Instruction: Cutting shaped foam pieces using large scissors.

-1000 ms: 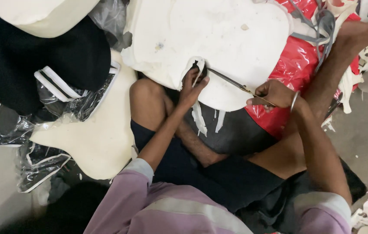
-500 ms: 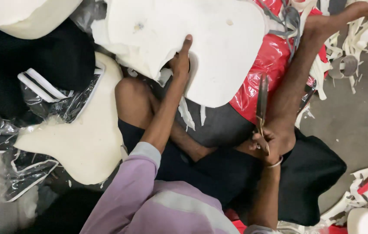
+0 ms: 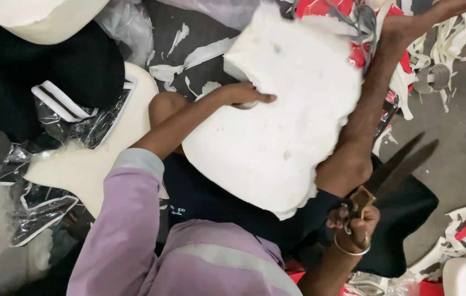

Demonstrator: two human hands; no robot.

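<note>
Left hand: we note the left hand [image 3: 244,96] lying flat on the white foam pad [image 3: 277,137], fingers stretched toward 3 o'clock and close together, pressing its upper face rather than clasping it.
Right hand: the right hand [image 3: 356,222] is curled tight round the handles of the scissors [image 3: 392,170]; a thin bangle [image 3: 352,251] circles the wrist.
Scissors: the two dark blades point to 1 o'clock, slightly parted, clear of the foam and over the grey floor [image 3: 458,142].
Foam pad: it rests across our lap and the bare leg [image 3: 364,120], tilted, broad and rounded, its edge ragged at 5 o'clock, its surface matte and pitted.
Second pad: a cream foam shape [image 3: 95,159] lies at 9 o'clock of the left forearm, partly under clear plastic wrap [image 3: 41,208].
Black covers: dark fabric with white piping [image 3: 41,82] sits at 10 o'clock.
Offcuts: pale foam strips [image 3: 447,49] are scattered at 1 o'clock, near red plastic sheet [image 3: 364,55].
Sleeve: lilac, with a grey band [image 3: 134,219].
</note>
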